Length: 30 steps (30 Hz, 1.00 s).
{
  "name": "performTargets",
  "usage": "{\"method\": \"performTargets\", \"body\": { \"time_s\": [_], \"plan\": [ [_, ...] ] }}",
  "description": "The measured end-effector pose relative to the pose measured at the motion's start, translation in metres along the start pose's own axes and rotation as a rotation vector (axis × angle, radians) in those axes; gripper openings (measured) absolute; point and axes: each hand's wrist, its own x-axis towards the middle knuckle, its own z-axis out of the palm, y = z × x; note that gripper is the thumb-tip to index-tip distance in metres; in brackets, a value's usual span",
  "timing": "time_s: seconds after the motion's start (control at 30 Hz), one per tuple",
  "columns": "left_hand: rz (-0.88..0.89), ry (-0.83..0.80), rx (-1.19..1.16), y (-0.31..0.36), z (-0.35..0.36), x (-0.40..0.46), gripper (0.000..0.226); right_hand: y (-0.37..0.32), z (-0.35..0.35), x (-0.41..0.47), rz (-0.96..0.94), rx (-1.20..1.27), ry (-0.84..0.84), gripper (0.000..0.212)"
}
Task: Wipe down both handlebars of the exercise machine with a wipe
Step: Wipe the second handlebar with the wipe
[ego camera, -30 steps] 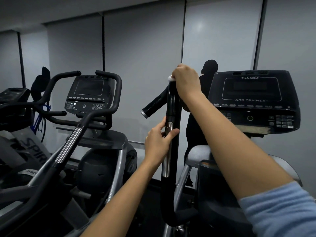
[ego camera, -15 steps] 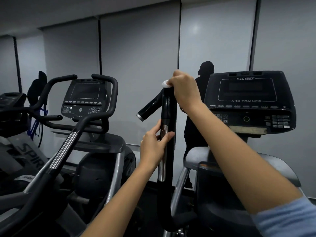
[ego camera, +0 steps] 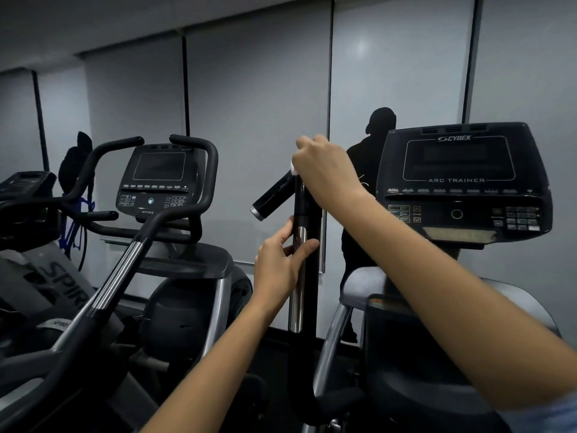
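The upright black left handlebar (ego camera: 302,295) of the Cybex Arc Trainer rises in the middle of the view, with a chrome strip down its front and a short black side grip (ego camera: 272,195) angled down-left. My right hand (ego camera: 323,168) is closed over the top of the bar, pressing a white wipe (ego camera: 293,167) of which only a small edge shows. My left hand (ego camera: 279,260) grips the bar lower down, thumb and fingers around the chrome section. The machine's other handlebar is out of view.
The Arc Trainer console (ego camera: 462,182) sits right of the bar. A second machine with curved black handlebars (ego camera: 199,170) and its own console (ego camera: 159,179) stands at the left, its long arm (ego camera: 118,276) slanting toward me. Grey blinds cover the wall behind.
My right hand has stayed on top of the bar with the wipe, shifting slightly down it. My left hand keeps its grip on the chrome part. The view has tilted up a little.
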Motion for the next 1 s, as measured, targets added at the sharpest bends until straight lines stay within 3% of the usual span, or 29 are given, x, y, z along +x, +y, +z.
{"method": "performTargets", "body": {
  "time_s": [0.1,0.23,0.33,0.43,0.57,0.77,1.0],
  "plan": [
    [-0.032,0.005,-0.007,0.001,0.000,0.001,0.062,0.007,0.005,0.029,0.067,-0.015,-0.037,0.026],
    [-0.017,0.001,0.025,-0.001,-0.001,0.002,0.052,-0.021,0.011,0.012,0.026,-0.248,0.052,0.013],
    [-0.026,0.038,0.080,-0.005,-0.003,0.004,0.015,-0.036,0.035,-0.030,-0.116,-0.227,0.066,0.020],
    [-0.019,0.026,0.068,-0.003,-0.002,0.003,0.018,-0.031,0.029,-0.043,-0.141,-0.214,0.185,0.023],
    [-0.017,-0.021,0.027,0.000,-0.001,0.002,0.052,-0.012,0.018,-0.013,-0.036,-0.199,0.256,0.024],
    [-0.010,0.012,0.053,-0.003,-0.001,0.005,0.043,-0.025,0.053,-0.063,-0.064,-0.098,0.456,0.026],
    [0.001,-0.035,-0.039,-0.002,-0.001,0.001,0.048,0.005,0.054,-0.028,0.183,0.232,0.526,0.017]
  ]
}}
